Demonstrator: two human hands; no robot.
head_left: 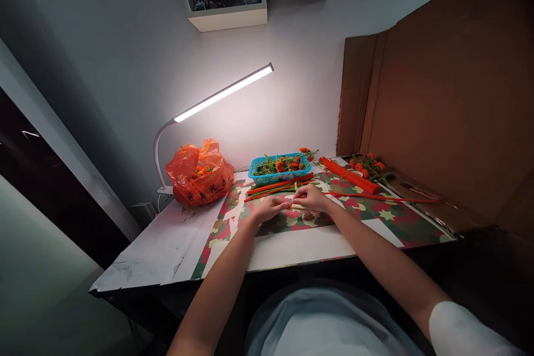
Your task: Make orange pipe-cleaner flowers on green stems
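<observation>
My left hand (270,208) is low over the patterned mat, its fingers pinched on a small orange piece (289,206). My right hand (311,198) meets it from the right, thumb and fingertips also closed. A thin pale green strip (296,187) sticks up by the right fingertips; whether they grip it or the orange piece is too small to tell. Just behind the hands lie long orange and green stems (279,185). Further right rests a thick bundle of orange stems (349,175), with one long orange stem (387,198) stretched in front of it.
Behind the stems stands a blue basket (275,178) of orange flowers. An orange plastic bag (204,192) sits at left, beside a lit clip lamp (225,92). More orange flowers (367,167) lie at right against a cardboard wall (442,100). The table's front edge is near my body.
</observation>
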